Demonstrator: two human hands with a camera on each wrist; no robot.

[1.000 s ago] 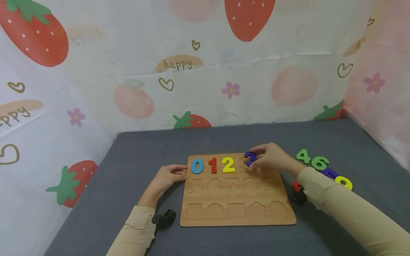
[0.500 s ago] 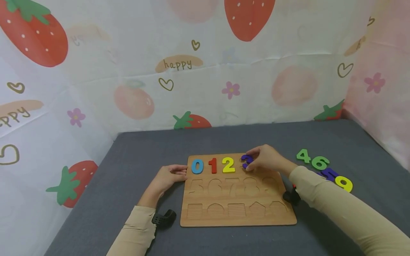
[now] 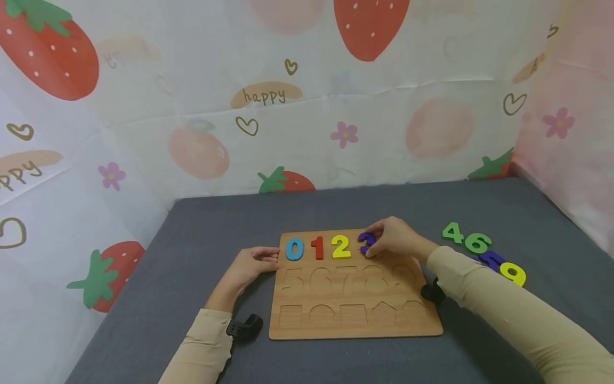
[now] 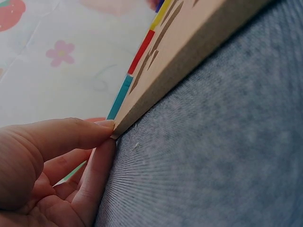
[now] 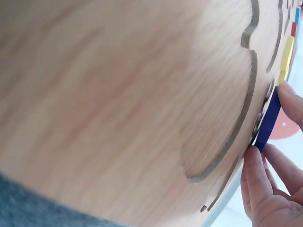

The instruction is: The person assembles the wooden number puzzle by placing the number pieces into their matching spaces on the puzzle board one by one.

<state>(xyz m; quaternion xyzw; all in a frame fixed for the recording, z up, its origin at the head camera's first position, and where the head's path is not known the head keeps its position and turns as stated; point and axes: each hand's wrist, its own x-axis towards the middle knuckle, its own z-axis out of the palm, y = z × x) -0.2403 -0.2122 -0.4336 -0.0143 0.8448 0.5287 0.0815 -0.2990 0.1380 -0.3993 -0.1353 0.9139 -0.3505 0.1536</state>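
My right hand point(image 3: 395, 237) pinches a dark blue number 3 point(image 3: 366, 241) between thumb and fingers, over its recess in the top row of a wooden number puzzle board point(image 3: 355, 294). The right wrist view shows the blue piece point(image 5: 269, 118) edge-on, slightly tilted, right at the board's surface. A light blue 0 point(image 3: 295, 249), a red 1 point(image 3: 317, 248) and a yellow 2 point(image 3: 341, 247) sit to its left in the same row. At the board's left edge, my left hand point(image 3: 249, 268) holds the rim, with thumb and finger point(image 4: 97, 165) meeting at the corner in the left wrist view.
Right of the board lie a green 4 point(image 3: 453, 233), a green 6 point(image 3: 477, 243), a purple piece point(image 3: 492, 260) and a yellow 9 point(image 3: 513, 274), partly behind the right sleeve point(image 3: 499, 298). A patterned curtain point(image 3: 307, 133) stands behind the grey table point(image 3: 230, 218).
My right hand has carried the blue 3 a little left and down to its recess beside the yellow 2. The left hand has stayed at the board's edge.
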